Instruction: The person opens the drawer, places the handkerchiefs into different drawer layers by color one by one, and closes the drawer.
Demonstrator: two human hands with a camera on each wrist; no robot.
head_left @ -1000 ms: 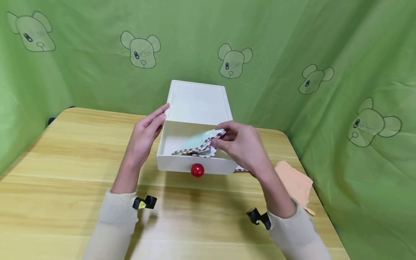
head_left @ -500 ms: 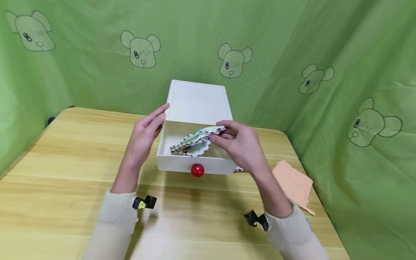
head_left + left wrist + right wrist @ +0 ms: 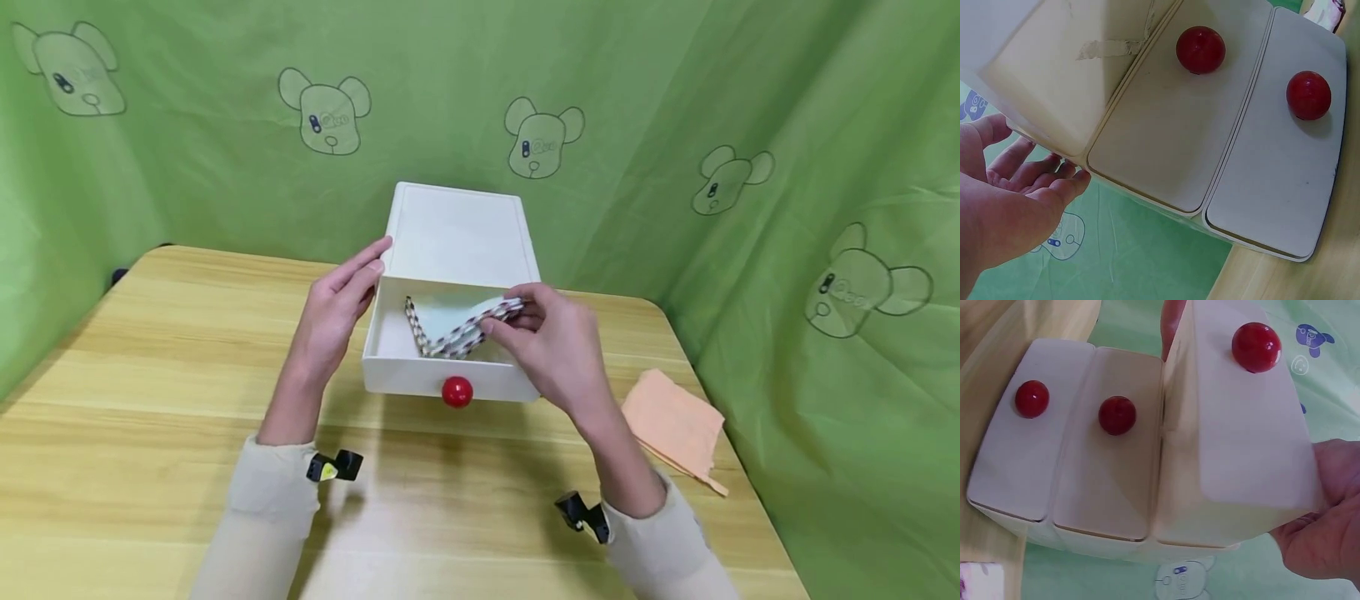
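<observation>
"Opening out, isn't it — that cloth with the checkered edging (image 3: 461, 335) in the top drawer (image 3: 405, 375)?"

"Yes; half a second ago its left end was bunched low; now the edging makes a V, its low point behind the front wall, left of the red knob (image 3: 457, 392), with the left arm of the V running toward the far side; whether that arm stands or lies flat, I can't tell."

"Has the right grip (image 3: 558, 350) let go?"

"No; thumb and fingers are together, clamped on the cloth's right end, over the drawer's right half."

"And the left grip (image 3: 333, 312)?"

"Unchanged; its fingers lie against the left side of the white drawer unit (image 3: 461, 229), thumb apart from them, pinching nothing."

"So what does the change mean?"

"My judgement — the cloth is inside and better spread, but with one end held up, the settling looks unfinished."

"Anything else?"

"The peach cloth (image 3: 673, 423) lies on the tabletop (image 3: 187, 375) to the right, well apart; more of it shows now, the right forearm having shifted left; the middle drawer (image 3: 1154, 119) and bottom drawer (image 3: 1266, 175) are closed."
</observation>
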